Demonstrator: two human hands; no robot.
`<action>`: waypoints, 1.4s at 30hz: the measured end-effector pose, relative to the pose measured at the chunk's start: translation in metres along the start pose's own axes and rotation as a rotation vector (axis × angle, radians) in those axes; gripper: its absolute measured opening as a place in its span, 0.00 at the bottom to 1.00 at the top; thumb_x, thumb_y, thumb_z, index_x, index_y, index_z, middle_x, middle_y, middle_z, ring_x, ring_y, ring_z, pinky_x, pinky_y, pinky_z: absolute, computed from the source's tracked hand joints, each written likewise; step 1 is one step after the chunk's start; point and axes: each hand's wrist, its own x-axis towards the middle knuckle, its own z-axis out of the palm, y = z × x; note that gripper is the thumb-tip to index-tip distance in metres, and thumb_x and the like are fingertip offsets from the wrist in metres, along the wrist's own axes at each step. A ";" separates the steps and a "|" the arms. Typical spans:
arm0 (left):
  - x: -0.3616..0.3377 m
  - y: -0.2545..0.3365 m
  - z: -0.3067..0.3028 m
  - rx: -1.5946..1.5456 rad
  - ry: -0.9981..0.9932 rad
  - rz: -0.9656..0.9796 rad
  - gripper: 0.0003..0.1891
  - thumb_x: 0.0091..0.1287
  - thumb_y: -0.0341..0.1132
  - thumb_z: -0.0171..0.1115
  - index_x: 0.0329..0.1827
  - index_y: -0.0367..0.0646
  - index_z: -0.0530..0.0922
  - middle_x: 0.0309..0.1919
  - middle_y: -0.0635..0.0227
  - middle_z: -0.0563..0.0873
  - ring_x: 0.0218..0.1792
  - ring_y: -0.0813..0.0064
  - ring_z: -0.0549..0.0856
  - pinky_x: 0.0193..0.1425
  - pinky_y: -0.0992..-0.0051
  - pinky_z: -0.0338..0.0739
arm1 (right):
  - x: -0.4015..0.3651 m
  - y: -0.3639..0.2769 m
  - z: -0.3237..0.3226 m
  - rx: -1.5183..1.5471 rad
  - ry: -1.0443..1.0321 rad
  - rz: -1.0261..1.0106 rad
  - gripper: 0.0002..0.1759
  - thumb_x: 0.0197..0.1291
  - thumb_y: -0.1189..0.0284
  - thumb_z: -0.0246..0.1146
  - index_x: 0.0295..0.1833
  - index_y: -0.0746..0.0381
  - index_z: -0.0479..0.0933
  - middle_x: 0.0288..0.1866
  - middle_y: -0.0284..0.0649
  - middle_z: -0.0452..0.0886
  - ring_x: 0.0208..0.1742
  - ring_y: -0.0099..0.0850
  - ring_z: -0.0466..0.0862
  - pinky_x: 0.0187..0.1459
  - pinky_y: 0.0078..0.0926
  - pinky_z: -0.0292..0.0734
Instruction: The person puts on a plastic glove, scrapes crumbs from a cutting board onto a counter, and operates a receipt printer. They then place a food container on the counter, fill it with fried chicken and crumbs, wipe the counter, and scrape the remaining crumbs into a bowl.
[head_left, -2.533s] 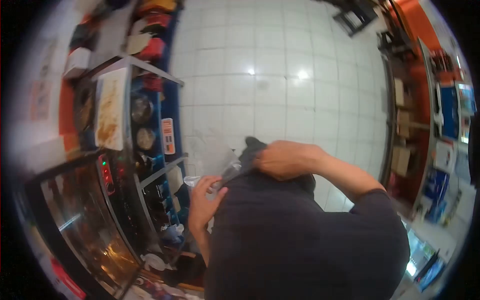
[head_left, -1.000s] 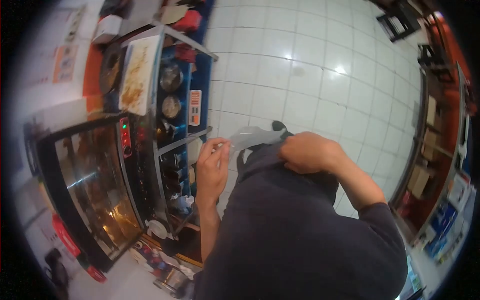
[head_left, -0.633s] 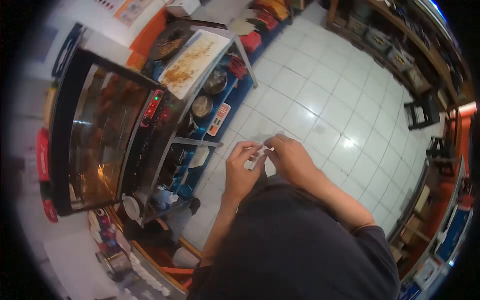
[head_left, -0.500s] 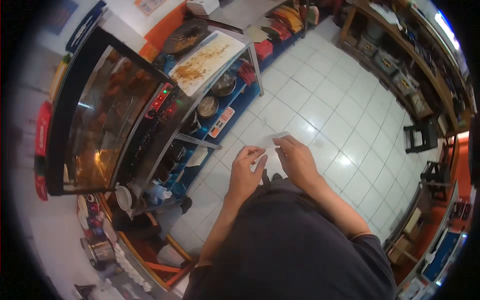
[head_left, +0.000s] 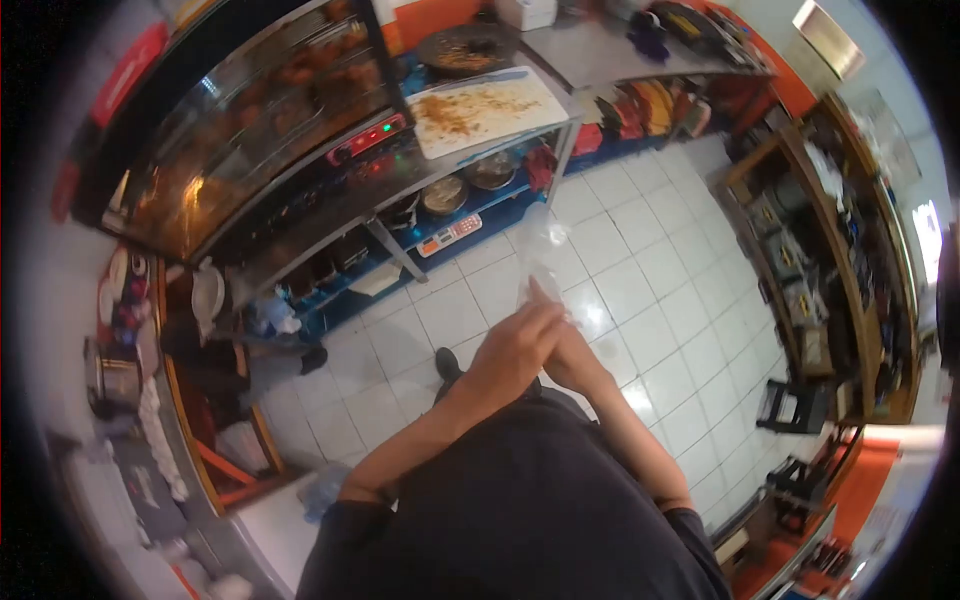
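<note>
A clear, thin plastic bag (head_left: 541, 245) stretches forward from my two hands, over the tiled floor. My left hand (head_left: 515, 348) is closed at its near end, the fingers wrapped over those of my right hand (head_left: 577, 358). The right hand is closed too and meets the left from the other side. A fingertip points up along the plastic, and a bit of the film shows beside the right knuckles. Most of the right fingers are hidden behind the left hand.
Ahead left, a metal table holds a white cutting board (head_left: 490, 112) with brown crumbs and a knife. A glass food warmer (head_left: 270, 110) stands beside it. On the lower blue shelf are pots and a calculator-like device (head_left: 450, 235). Wooden shelving (head_left: 830, 240) and a black stool (head_left: 790, 405) are at right.
My hands have come together, and the clear plastic now extends forward from them. The view has turned left, so the warmer and table sit higher in it.
</note>
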 end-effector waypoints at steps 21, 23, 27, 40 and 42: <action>-0.012 -0.007 -0.003 -0.033 0.381 -0.032 0.09 0.54 0.23 0.68 0.39 0.36 0.80 0.36 0.64 0.82 0.36 0.66 0.83 0.41 0.69 0.82 | 0.075 -0.014 -0.018 0.525 0.004 0.258 0.41 0.71 0.48 0.50 0.76 0.67 0.52 0.76 0.51 0.58 0.76 0.37 0.60 0.72 0.36 0.57; -0.011 -0.002 -0.003 -0.064 0.402 -0.047 0.09 0.55 0.23 0.68 0.38 0.36 0.80 0.35 0.64 0.82 0.36 0.66 0.83 0.41 0.69 0.81 | 0.078 -0.028 -0.013 1.054 -0.015 -0.074 0.42 0.71 0.44 0.47 0.76 0.66 0.53 0.76 0.47 0.58 0.77 0.36 0.56 0.73 0.36 0.52; -0.001 0.003 -0.009 -0.266 0.330 -0.126 0.06 0.59 0.24 0.67 0.39 0.35 0.80 0.35 0.62 0.83 0.36 0.65 0.83 0.42 0.70 0.80 | 0.083 -0.016 -0.009 1.297 -0.059 0.083 0.43 0.70 0.43 0.46 0.76 0.66 0.52 0.77 0.45 0.57 0.78 0.37 0.55 0.75 0.37 0.49; 0.022 0.001 -0.032 -0.643 -0.249 -0.082 0.08 0.64 0.31 0.66 0.40 0.34 0.82 0.34 0.60 0.86 0.37 0.71 0.85 0.44 0.71 0.79 | 0.103 -0.049 -0.024 1.137 0.016 -0.008 0.52 0.58 0.26 0.36 0.81 0.44 0.37 0.83 0.35 0.33 0.81 0.45 0.38 0.76 0.49 0.27; 0.026 -0.002 -0.042 -0.642 -0.334 -0.123 0.08 0.64 0.31 0.66 0.41 0.35 0.82 0.34 0.61 0.87 0.36 0.72 0.85 0.44 0.71 0.79 | 0.107 -0.051 -0.023 1.071 0.152 -0.190 0.52 0.60 0.29 0.43 0.80 0.43 0.32 0.83 0.35 0.35 0.81 0.45 0.41 0.76 0.50 0.36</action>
